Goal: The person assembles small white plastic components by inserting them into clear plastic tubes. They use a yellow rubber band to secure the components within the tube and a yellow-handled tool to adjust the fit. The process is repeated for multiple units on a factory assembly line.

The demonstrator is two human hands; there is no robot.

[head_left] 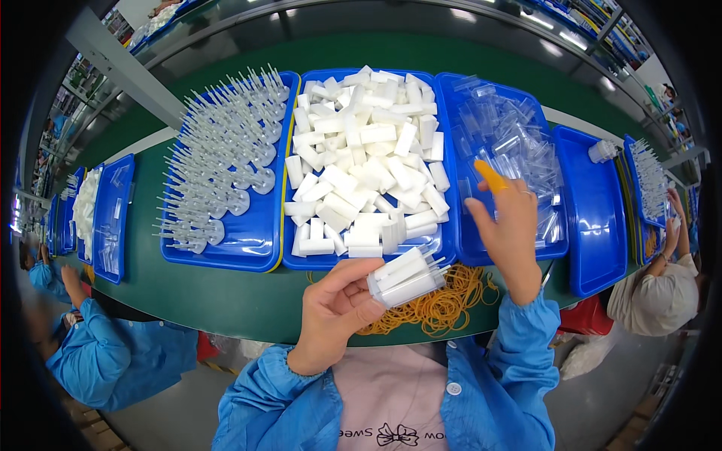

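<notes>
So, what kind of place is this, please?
Most likely a factory assembly or packing line. Blue trays on a long green belt hold sorted plastic parts, and people in blue work coats sit alongside. The left hand holds a bundle of white parts above a heap of rubber bands.

A bundle of white plastic pieces (406,276) lies tilted in the left hand (336,310), its long sides stacked together and its narrow tips pointing up and right. It is held above a heap of yellow rubber bands (445,302) on the green surface (226,293). The right hand (511,225) hovers over the blue tray of clear plastic tubes (508,135), touching them with its orange-capped fingertip
</notes>
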